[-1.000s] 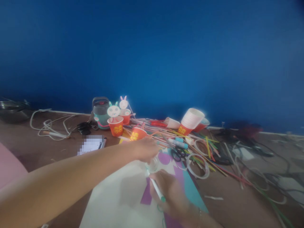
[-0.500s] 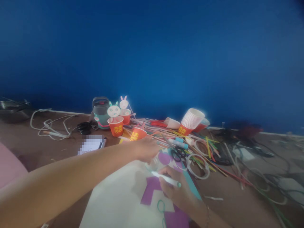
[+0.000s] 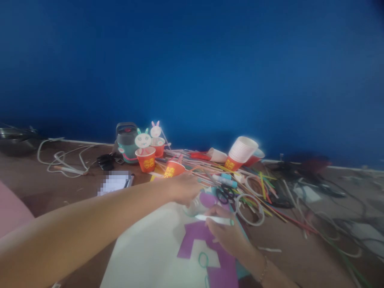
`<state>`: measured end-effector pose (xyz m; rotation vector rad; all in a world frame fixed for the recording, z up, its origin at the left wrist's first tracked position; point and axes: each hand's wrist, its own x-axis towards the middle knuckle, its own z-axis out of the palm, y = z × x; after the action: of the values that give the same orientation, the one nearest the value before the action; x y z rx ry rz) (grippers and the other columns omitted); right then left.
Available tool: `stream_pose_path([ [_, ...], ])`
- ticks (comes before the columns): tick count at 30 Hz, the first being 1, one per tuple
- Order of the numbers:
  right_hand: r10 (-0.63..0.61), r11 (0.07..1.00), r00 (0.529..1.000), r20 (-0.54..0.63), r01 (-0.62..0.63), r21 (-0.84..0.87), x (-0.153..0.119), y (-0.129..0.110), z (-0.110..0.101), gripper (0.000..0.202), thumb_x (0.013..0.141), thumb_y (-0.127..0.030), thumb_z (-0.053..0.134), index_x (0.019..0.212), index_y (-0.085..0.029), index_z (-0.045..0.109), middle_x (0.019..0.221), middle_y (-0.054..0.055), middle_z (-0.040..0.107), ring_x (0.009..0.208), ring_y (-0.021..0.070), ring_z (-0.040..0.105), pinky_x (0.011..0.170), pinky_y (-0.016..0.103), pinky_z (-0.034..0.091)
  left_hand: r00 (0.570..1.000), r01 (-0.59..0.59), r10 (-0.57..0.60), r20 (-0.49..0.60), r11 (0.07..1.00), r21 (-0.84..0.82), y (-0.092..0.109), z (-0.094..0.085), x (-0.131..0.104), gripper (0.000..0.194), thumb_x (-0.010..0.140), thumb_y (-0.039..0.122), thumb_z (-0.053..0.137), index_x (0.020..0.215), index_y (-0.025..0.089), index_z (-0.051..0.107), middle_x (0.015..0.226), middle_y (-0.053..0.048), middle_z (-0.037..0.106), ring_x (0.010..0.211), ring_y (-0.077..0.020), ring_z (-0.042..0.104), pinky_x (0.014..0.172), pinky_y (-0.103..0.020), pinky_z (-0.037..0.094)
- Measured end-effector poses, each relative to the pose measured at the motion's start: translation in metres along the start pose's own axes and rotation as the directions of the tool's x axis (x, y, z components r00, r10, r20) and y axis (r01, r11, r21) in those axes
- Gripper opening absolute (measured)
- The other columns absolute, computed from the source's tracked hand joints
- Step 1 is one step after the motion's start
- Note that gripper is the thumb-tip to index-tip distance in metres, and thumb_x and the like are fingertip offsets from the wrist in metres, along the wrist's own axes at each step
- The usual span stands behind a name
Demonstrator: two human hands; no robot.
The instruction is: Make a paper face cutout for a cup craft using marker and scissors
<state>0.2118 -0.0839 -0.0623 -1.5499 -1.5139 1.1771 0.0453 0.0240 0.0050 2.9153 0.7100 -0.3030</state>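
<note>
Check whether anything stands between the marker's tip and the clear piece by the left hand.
Nothing visible does. The marker, in the right hand, points toward the near edge of the clear piece by the left hand; whether they touch is unclear. The scissors lie farther back, off that line.

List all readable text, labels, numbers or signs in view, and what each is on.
"囍", in yellow: front-left red cup.
"囍", apparently the same yellow sign, blurred: leaning red cup.
"囍", apparently again, blurred and slanted: bottom of the cup stack.
Unreadable: phone screen, pixelated; any print on the white pen, too blurred.
No brand or number can be made out.
</note>
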Motion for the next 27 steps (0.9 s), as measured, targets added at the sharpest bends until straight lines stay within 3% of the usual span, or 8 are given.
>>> stream_pose_path([
  [11,0.077,0.989,0.996,-0.039,-0.071,0.127,0.008,0.008,-0.002,0.004,0.073,-0.019,0.052,0.069,-0.019,0.055,0.054,-0.004,0.054,0.047,0.0114,0.052,0.04,0.02,0.042,1.0,-0.008,0.007,0.026,0.999,0.035,0.001,-0.002,-0.001,0.012,0.068,0.027,0.073,0.067,0.018,0.066,0.08,-0.007,0.069,0.092,-0.0265,0.058,0.079,-0.035,0.041],
  [15,0.008,0.987,0.993,-0.119,0.011,0.159,0.013,0.002,-0.013,0.013,0.074,-0.029,0.057,0.069,-0.018,0.054,0.053,-0.002,0.055,0.047,0.0119,0.052,0.042,0.021,0.042,1.0,-0.012,0.012,0.012,0.999,0.053,0.003,-0.004,-0.002,0.011,0.068,0.024,0.071,0.064,0.017,0.064,0.078,-0.008,0.068,0.089,-0.0275,0.058,0.077,-0.036,0.041],
  [18,-0.18,0.983,0.967,-0.177,0.183,-0.001,0.015,-0.005,-0.019,0.022,0.086,-0.035,0.05,0.094,-0.018,0.06,0.069,0.003,0.065,0.065,0.0167,0.062,0.059,0.026,0.049,1.0,0.003,-0.004,0.015,0.998,0.057,0.004,-0.004,-0.001,0.007,0.07,0.021,0.068,0.065,0.017,0.065,0.079,-0.009,0.068,0.088,-0.0269,0.059,0.077,-0.036,0.041],
  [20,-0.343,0.928,0.931,-0.123,0.316,-0.198,0.015,-0.009,-0.018,0.022,0.09,-0.031,0.045,0.104,-0.02,0.059,0.084,0.006,0.068,0.08,0.0198,0.064,0.072,0.031,0.05,1.0,0.015,-0.016,0.018,0.998,0.054,0.004,-0.002,-0.001,0.004,0.07,0.02,0.068,0.069,0.017,0.066,0.08,-0.009,0.068,0.089,-0.0267,0.059,0.077,-0.036,0.041],
  [24,-0.552,0.712,0.834,0.005,0.475,-0.517,0.021,-0.011,-0.002,0.024,0.079,-0.025,0.06,0.102,-0.02,0.054,0.096,0.009,0.066,0.09,0.0255,0.062,0.077,0.039,0.049,1.0,-0.006,0.008,-0.016,0.998,0.07,0.002,0.003,0.0,0.004,0.072,0.02,0.064,0.072,0.018,0.067,0.082,-0.008,0.068,0.09,-0.0263,0.059,0.078,-0.036,0.041],
  [27,-0.569,0.638,0.821,0.049,0.478,-0.604,0.027,-0.012,0.009,0.031,0.072,-0.019,0.066,0.099,-0.02,0.05,0.092,0.007,0.065,0.085,0.0259,0.061,0.074,0.04,0.048,1.0,-0.017,0.02,-0.019,0.994,0.107,0.001,0.003,-0.002,0.005,0.073,0.019,0.062,0.072,0.018,0.067,0.082,-0.008,0.068,0.088,-0.0255,0.059,0.08,-0.037,0.041],
])
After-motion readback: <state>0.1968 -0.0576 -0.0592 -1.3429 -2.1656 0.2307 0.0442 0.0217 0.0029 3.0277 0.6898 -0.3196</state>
